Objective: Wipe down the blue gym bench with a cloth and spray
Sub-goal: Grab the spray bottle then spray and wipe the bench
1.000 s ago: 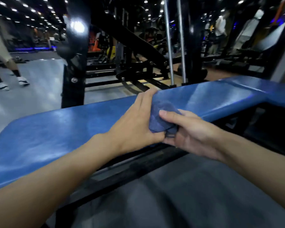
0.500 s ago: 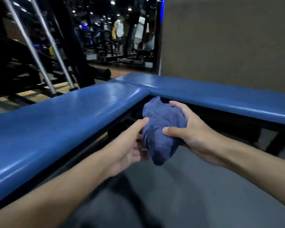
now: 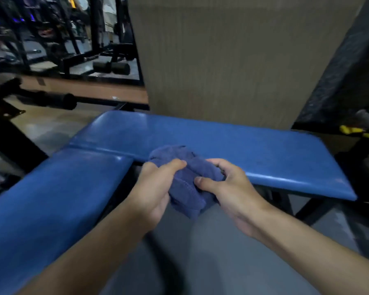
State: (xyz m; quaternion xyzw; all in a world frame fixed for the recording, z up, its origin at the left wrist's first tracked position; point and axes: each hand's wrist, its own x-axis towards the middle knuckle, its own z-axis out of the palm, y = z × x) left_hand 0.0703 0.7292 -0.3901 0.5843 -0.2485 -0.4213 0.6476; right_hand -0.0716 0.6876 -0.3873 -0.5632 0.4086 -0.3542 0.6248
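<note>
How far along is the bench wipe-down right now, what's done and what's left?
Done: nothing here proves any pad is clean; the side pad just looks glossy. In hand: the left hand and right hand both grip the bunched blue cloth at the inner corner, off the padding. Left: wiping the far pad. No spray bottle is in view.

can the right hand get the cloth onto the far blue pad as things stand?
Probably yes. The right hand already grips the cloth together with the left hand, right at the near edge of the far blue pad, whose top looks bare.
</note>
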